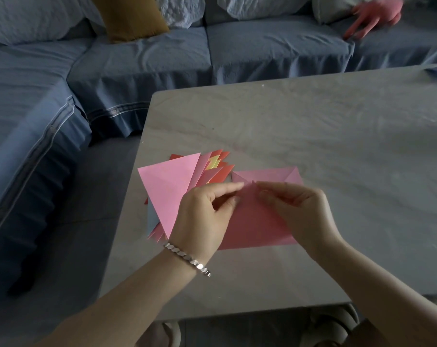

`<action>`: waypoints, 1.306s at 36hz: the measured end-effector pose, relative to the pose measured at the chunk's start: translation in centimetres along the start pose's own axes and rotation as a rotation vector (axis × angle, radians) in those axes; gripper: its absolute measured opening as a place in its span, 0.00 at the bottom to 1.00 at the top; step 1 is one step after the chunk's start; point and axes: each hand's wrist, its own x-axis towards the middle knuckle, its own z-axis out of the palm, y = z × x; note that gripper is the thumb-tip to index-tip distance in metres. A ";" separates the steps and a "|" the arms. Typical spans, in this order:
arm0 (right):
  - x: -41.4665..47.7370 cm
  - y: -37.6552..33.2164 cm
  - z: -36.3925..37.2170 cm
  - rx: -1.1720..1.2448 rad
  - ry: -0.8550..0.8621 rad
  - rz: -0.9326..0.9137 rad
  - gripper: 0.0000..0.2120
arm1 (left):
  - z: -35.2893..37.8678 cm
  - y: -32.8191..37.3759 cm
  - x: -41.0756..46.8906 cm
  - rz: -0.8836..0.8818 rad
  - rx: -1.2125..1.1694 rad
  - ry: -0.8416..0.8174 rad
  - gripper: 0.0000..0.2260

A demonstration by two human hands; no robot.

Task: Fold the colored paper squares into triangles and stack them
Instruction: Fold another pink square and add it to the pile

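Observation:
A pink paper sheet [255,221] lies on the grey table [312,136] with its near corner lifted and bent over toward the far side. My left hand [204,214] and my right hand [297,209] both pinch that raised corner near the sheet's middle. The far edge of the sheet [267,175] lies flat behind my fingers. To the left sits a fanned pile of folded triangles [169,189], pink on top, with red, yellow and blue ones showing beneath it.
The pile sits close to the table's left edge [142,156]. A blue sofa [137,61] wraps round the far and left sides, with a mustard cushion [129,16] and a pink soft toy [372,16] on it.

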 end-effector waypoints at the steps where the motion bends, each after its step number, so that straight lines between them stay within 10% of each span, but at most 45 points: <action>1: 0.0 -0.1 0.0 0.015 0.003 0.002 0.14 | 0.0 0.1 0.0 -0.005 -0.009 0.008 0.11; 24: -0.1 -0.9 0.0 0.009 -0.047 -0.041 0.13 | -0.1 0.0 0.1 0.156 0.033 0.071 0.10; 34: 1.5 -1.4 0.7 -0.430 -0.379 -0.150 0.12 | -1.1 -1.4 0.3 -0.209 -0.093 -0.162 0.13; 40: 1.3 1.7 2.6 -0.711 -0.199 -0.429 0.09 | -1.3 -5.4 1.0 -0.576 -0.246 0.056 0.06; 47: -1.3 6.3 5.3 -0.941 -0.686 -0.432 0.21 | -1.1 -10.8 0.8 -0.650 -0.052 0.237 0.02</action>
